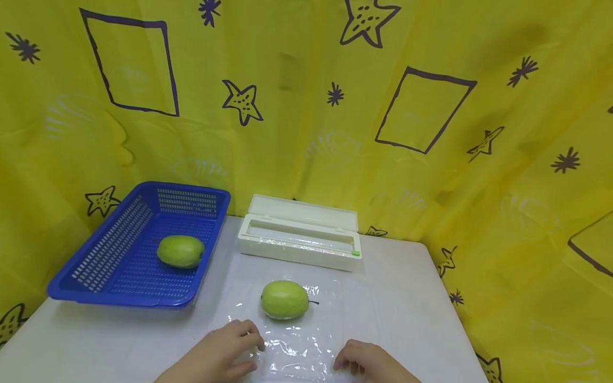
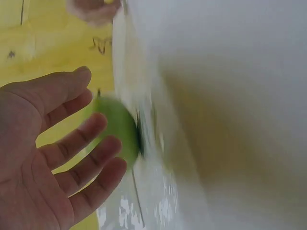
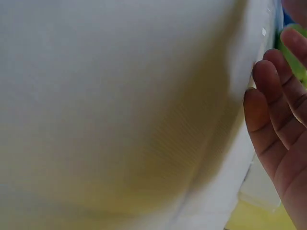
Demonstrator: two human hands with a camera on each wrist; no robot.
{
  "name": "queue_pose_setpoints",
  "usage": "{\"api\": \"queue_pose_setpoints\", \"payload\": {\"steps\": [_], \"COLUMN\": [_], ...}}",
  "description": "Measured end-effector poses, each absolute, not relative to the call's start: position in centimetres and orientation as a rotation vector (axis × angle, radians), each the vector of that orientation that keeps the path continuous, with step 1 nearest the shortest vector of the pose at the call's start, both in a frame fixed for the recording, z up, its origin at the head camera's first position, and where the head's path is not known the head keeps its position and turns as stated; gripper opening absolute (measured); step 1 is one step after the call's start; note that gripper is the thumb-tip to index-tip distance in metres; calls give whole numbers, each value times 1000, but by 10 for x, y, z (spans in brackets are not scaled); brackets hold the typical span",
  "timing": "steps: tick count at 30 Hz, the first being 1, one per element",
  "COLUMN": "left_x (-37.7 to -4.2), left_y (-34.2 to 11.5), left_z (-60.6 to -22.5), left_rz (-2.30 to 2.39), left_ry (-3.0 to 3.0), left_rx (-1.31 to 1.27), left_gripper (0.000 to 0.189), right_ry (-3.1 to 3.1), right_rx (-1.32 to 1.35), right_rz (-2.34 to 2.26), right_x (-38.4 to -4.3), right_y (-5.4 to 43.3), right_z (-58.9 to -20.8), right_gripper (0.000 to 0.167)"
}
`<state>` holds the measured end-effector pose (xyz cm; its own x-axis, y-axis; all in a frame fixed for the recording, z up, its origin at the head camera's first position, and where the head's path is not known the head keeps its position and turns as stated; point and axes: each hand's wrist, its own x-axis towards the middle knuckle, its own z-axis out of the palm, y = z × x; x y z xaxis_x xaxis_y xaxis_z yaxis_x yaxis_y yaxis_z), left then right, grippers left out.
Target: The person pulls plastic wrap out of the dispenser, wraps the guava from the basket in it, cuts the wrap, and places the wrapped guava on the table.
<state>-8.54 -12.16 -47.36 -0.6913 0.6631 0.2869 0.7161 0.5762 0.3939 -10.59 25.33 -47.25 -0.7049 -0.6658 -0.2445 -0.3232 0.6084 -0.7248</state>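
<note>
A green oval fruit (image 1: 284, 300) with a thin dark stem lies on a sheet of clear plastic wrap (image 1: 299, 340) spread over the table. My left hand (image 1: 221, 350) is at the wrap's near left side, fingers loosely bent and nothing held. In the left wrist view, its fingers (image 2: 96, 153) overlap the fruit (image 2: 117, 129). Near the wrap's right edge is my right hand (image 1: 367, 360), its fingers slightly bent around nothing. The right wrist view shows those fingertips (image 3: 256, 103) close to the white tabletop.
A blue slotted basket (image 1: 129, 299) at the left holds a second green fruit (image 1: 180, 251). Behind the wrap, a white cling film dispenser (image 1: 297, 257) stands with its lid (image 1: 304, 213) raised. A yellow patterned curtain (image 1: 287, 143) hangs around the table's back and sides.
</note>
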Motion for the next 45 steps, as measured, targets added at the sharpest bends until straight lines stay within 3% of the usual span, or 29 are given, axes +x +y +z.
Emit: {"api": "queue_pose_setpoints", "payload": {"steps": [6, 13, 18, 28, 37, 45], "left_x": [-87, -90, -91, -96, -105, -130], "left_y": [-79, -53, -50, -49, -57, -64], "left_z": [-481, -485, -487, -483, -477, -466], "left_rz": [-597, -427, -413, -549, -644, -717], "left_ry": [-2749, -2716, -2686, -2634, -2504, -2489], "left_rx": [-1398, -1383, -1337, -1170, -890, -589], "left_gripper": [22, 26, 34, 14, 14, 51], "right_ry": [2407, 2600, 2781, 2754, 2721, 2619], "right_rx": [-909, -1113, -1357, -1639, -1436, -1190], "right_rz": [-780, -668, -835, -1220, -1393, -1544], "right_x": [-104, -106, -113, -139, -167, -193], "right_y": [246, 240, 237, 216, 195, 167], "right_z": [-481, -479, -476, -460, -455, -445], "right_gripper": [8, 9, 9, 15, 16, 10]}}
